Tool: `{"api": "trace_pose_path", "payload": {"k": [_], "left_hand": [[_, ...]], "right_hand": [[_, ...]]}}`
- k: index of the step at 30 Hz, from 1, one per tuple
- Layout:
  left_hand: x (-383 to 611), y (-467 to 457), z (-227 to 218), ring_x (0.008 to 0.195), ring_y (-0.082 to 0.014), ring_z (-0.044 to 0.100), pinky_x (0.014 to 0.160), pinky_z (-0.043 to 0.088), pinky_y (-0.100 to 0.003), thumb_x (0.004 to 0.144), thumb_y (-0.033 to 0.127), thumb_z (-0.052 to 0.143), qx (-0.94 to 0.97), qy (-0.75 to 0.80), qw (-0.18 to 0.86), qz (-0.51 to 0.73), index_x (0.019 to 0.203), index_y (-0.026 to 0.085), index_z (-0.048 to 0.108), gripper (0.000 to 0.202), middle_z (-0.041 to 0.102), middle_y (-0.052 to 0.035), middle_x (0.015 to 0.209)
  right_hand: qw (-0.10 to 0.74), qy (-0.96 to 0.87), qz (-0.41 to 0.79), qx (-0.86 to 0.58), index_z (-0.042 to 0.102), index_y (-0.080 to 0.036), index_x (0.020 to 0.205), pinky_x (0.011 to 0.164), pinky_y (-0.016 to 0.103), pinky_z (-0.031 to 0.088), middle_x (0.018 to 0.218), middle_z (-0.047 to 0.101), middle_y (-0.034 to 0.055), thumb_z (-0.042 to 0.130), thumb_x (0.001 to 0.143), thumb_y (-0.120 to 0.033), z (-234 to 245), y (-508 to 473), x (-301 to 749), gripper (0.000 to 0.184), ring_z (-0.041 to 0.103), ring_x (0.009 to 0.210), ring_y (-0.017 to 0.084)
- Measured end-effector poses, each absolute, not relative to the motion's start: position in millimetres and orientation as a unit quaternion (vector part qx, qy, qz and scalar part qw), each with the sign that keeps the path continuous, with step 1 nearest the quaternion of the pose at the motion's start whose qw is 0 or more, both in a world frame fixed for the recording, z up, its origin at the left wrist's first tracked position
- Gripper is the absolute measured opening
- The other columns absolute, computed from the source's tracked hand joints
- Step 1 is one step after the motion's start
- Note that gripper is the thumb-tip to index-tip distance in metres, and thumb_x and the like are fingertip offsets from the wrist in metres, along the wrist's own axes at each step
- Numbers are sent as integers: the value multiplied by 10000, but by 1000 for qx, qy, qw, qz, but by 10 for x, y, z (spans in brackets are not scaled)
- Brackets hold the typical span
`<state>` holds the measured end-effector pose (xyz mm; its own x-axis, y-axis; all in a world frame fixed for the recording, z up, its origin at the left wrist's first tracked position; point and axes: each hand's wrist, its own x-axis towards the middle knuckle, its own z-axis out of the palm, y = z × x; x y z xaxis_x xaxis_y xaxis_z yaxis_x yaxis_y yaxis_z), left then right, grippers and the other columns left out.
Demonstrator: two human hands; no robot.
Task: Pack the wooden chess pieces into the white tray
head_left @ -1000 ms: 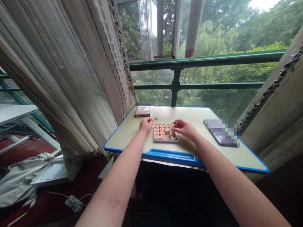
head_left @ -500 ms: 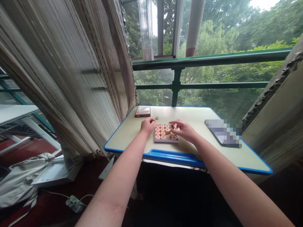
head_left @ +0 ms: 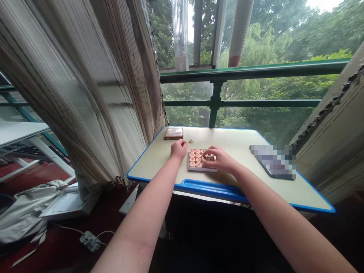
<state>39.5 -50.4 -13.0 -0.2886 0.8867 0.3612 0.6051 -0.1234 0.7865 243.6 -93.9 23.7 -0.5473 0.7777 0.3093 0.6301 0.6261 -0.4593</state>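
A shallow box (head_left: 196, 168) of round wooden chess pieces (head_left: 195, 158) lies on a cream table with a blue rim (head_left: 204, 187). My left hand (head_left: 179, 149) rests in a loose fist against the box's left edge, with nothing visible in it. My right hand (head_left: 220, 159) lies over the right part of the box, fingertips pinched on a wooden piece (head_left: 209, 156). One loose piece (head_left: 191, 141) sits on the table behind the box, and the brown box lid (head_left: 174, 133) lies at the far left corner.
A blurred-out flat dark object (head_left: 274, 160) lies on the table's right side. Striped curtains (head_left: 93, 87) hang at left and right. A green railing (head_left: 250, 69) and window stand behind. Cloth, a white stand and a cable lie on the floor at left.
My right hand has moved down and left over the box's right side, fingers closing on a piece. The left hand stays at the box's left edge. The camera shifted slightly.
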Motion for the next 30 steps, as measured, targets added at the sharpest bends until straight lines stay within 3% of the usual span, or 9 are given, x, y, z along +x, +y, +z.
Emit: {"api": "trace_pose_path", "payload": {"k": [10, 19, 26, 30], "left_hand": [[375, -504, -140, 659, -145, 558, 625, 411, -243, 719, 209, 489, 581, 645, 147, 474, 679, 188, 611, 131, 639, -15, 664], [384, -481, -132, 655, -142, 556, 632, 413, -243, 711, 202, 493, 577, 644, 162, 476, 684, 183, 616, 128, 638, -14, 668], [377, -472, -143, 666, -141, 565, 641, 415, -243, 709, 211, 501, 582, 642, 164, 471, 679, 177, 621, 129, 647, -20, 668], [372, -472, -147, 664, -142, 566, 646, 420, -247, 706, 221, 496, 582, 639, 168, 474, 683, 181, 622, 134, 650, -18, 671]], "right_hand": [[220, -875, 139, -408, 691, -245, 837, 864, 370, 413, 910, 545, 59, 669, 665, -317, 228, -937, 2440, 187, 486, 946, 233], [229, -889, 80, -388, 714, -234, 724, 811, 363, 409, 811, 581, 58, 645, 690, -325, 187, -909, 2425, 119, 508, 799, 203], [227, -897, 81, -370, 720, -223, 775, 799, 338, 416, 794, 591, 57, 601, 712, -236, 203, -920, 2412, 135, 527, 800, 196], [222, -902, 85, -360, 708, -207, 800, 787, 332, 424, 780, 575, 59, 590, 733, -296, 242, -956, 2419, 162, 528, 808, 196]]}}
